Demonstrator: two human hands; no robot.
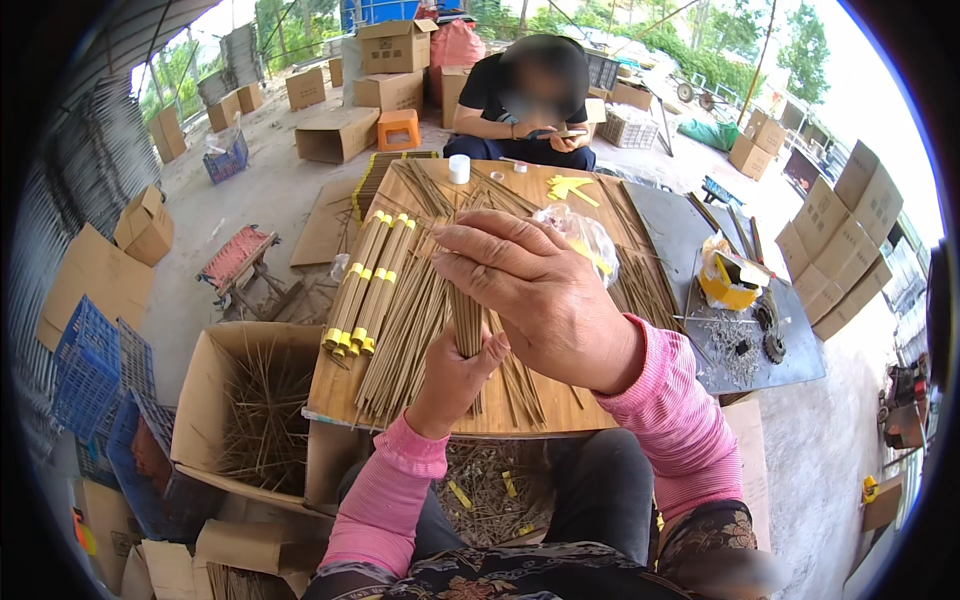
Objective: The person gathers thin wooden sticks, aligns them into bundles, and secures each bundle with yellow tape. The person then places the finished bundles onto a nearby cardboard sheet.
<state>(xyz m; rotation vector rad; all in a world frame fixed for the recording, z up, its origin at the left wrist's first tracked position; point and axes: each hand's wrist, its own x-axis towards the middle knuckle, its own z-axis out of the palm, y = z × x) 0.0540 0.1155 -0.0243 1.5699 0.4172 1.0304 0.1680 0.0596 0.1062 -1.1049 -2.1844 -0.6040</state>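
Nearest, holding the right hand (545,290) with fingers together, bent across the upper end of a thin brown stick bundle (467,325), contact hidden; wrapping the left hand (448,378) around its lower part, apparently to keep it gathered. Below, on the wooden tabletop (333,392), loose sticks (408,345) lengthwise, likely for reach, beside yellow-banded bundles (380,300). Beyond, a grey board (788,352), seated co-worker (480,108), cartons (390,92), concrete floor (790,470).
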